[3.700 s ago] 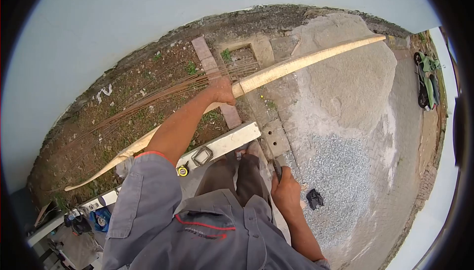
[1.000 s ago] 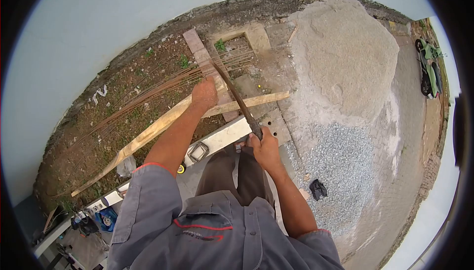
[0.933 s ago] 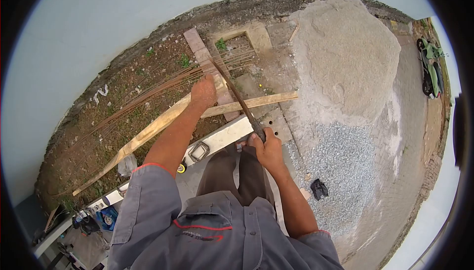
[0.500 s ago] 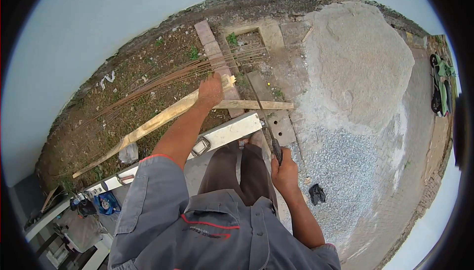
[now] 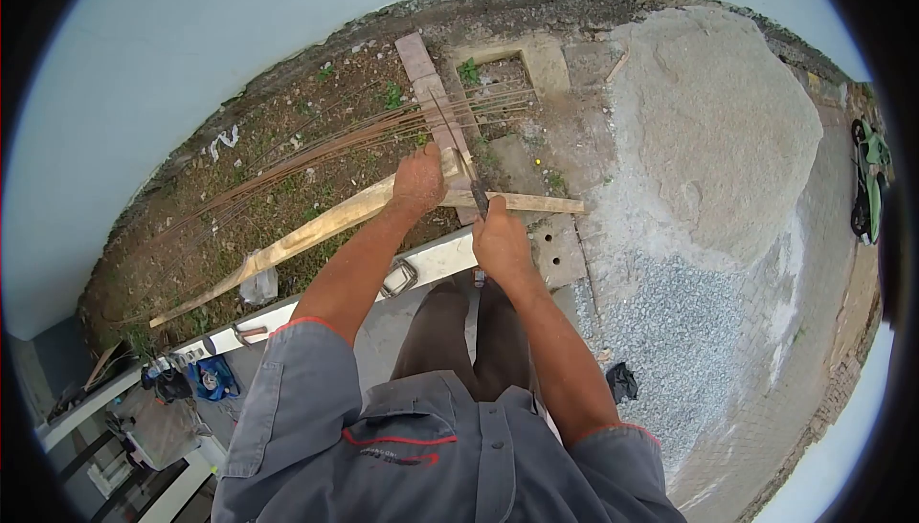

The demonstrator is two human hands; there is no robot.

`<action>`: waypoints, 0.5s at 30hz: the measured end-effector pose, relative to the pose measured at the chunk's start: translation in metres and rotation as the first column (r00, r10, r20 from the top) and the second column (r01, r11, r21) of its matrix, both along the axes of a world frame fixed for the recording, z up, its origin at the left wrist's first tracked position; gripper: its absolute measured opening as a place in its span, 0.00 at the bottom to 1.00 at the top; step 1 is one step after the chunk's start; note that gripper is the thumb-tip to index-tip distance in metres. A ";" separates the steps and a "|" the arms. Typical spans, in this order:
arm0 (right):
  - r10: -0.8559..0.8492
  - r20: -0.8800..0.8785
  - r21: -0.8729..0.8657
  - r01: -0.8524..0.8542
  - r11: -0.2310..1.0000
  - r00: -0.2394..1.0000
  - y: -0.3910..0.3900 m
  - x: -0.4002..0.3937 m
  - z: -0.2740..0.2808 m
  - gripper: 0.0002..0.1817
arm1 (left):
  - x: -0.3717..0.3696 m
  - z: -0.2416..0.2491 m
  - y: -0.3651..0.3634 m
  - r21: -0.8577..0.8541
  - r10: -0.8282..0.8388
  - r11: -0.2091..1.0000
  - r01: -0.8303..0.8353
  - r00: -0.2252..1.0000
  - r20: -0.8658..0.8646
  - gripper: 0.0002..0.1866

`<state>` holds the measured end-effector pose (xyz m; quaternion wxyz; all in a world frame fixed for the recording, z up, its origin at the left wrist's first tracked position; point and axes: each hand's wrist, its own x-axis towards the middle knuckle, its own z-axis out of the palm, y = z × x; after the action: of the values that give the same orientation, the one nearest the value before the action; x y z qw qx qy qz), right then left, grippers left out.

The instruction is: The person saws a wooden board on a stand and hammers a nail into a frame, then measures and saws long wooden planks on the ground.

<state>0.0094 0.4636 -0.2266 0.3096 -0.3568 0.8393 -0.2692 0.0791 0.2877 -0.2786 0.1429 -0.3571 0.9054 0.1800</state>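
My left hand (image 5: 419, 180) is closed around a long, rough wooden strip (image 5: 321, 223) close to its upper, chipped end. Held by its dark handle, a machete (image 5: 468, 161) sits in my right hand (image 5: 503, 244). Its narrow blade points up and away, overlapping the pale end of the strip, just right of my left fingers. A second, shorter piece of wood (image 5: 536, 202) lies crosswise beneath that end. Between my legs and the strip runs a white beam (image 5: 445, 257) with a metal clamp (image 5: 400, 278) on it.
Thin rusty rods (image 5: 316, 147) lie over soil and a row of bricks (image 5: 421, 68) ahead. A sand pile (image 5: 723, 131) and grey gravel (image 5: 670, 332) are on the right, with a black plastic bag (image 5: 622, 382). Bags and tools (image 5: 212, 378) are at lower left.
My right hand has swung the machete up and left, from beside my leg to the strip's end. My left hand keeps its hold on the strip.
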 end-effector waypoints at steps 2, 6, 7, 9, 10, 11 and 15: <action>0.043 0.066 0.086 -0.048 0.995 0.997 0.040 0.026 0.032 0.16 | 0.010 -0.015 -0.006 -0.048 0.011 0.999 -0.012 1.000 -0.023 0.22; -0.002 0.051 0.165 -0.007 0.986 0.999 0.074 0.044 0.044 0.17 | 0.012 -0.024 -0.002 -0.093 -0.029 0.996 0.019 0.993 -0.113 0.20; 0.029 0.026 0.172 -0.033 0.985 0.999 0.043 0.029 0.019 0.18 | 0.007 -0.022 -0.002 -0.100 -0.035 0.995 0.023 0.992 -0.122 0.20; 0.066 -0.003 0.216 -0.064 0.974 0.998 -0.014 -0.009 -0.053 0.20 | 0.008 -0.014 0.015 0.008 0.007 1.000 -0.007 1.000 -0.015 0.22; 0.046 -0.057 0.182 -0.035 0.983 0.997 -0.020 -0.015 -0.085 0.17 | 0.013 -0.008 0.014 -0.009 0.013 1.000 -0.013 1.000 -0.001 0.22; 0.039 -0.052 0.153 -0.030 0.988 0.998 -0.021 -0.014 -0.074 0.17 | 0.013 -0.003 0.003 -0.006 0.011 1.000 -0.011 1.000 -0.012 0.23; -0.230 -0.063 -0.006 0.230 0.973 0.971 0.095 -0.003 -0.021 0.16 | 0.000 -0.010 -0.023 0.062 0.004 0.998 -0.004 1.000 -0.006 0.27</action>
<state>0.0068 0.5590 -0.2474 0.2499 -0.2654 0.8844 -0.2914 0.0791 0.2647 -0.2885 0.1506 -0.3537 0.8991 0.2094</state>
